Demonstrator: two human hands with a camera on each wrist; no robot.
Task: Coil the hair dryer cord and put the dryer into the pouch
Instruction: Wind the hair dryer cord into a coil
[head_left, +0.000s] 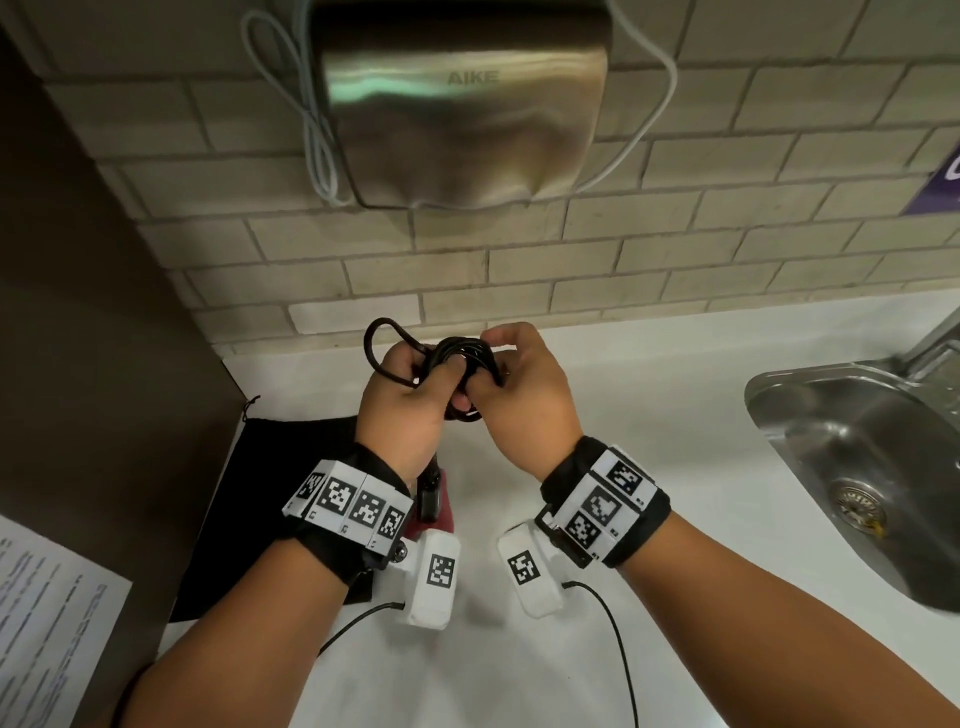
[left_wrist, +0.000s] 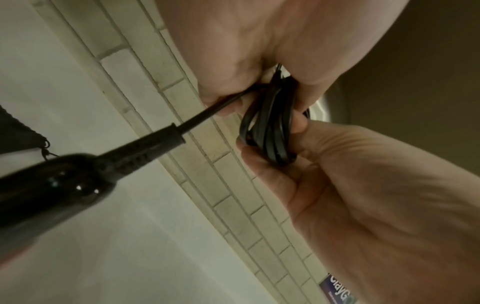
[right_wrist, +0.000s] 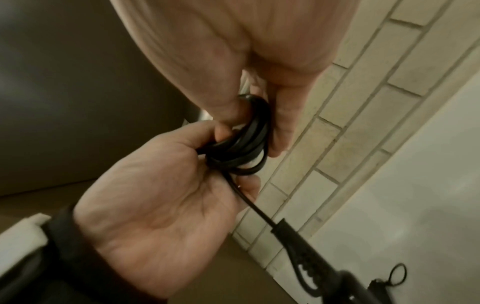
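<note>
Above the white counter (head_left: 649, 415), both hands hold a black coiled cord (head_left: 464, 352). My left hand (head_left: 415, 395) grips one side of the coil (left_wrist: 270, 127), and my right hand (head_left: 514, 379) pinches the other side (right_wrist: 249, 144). One loose loop (head_left: 382, 345) sticks out past the left hand. The hair dryer (head_left: 434, 499), black and red, hangs by its cord under the left wrist; its black handle end (left_wrist: 64, 181) fills the left wrist view. The black pouch (head_left: 275, 493) lies flat on the counter at the left, with its drawstring (right_wrist: 394, 275) beside the dryer.
A steel sink (head_left: 857, 467) with a tap is set into the counter on the right. A metal hand dryer (head_left: 462, 104) hangs on the tiled wall ahead. A dark panel stands at the left, with a printed sheet (head_left: 47, 623) below it.
</note>
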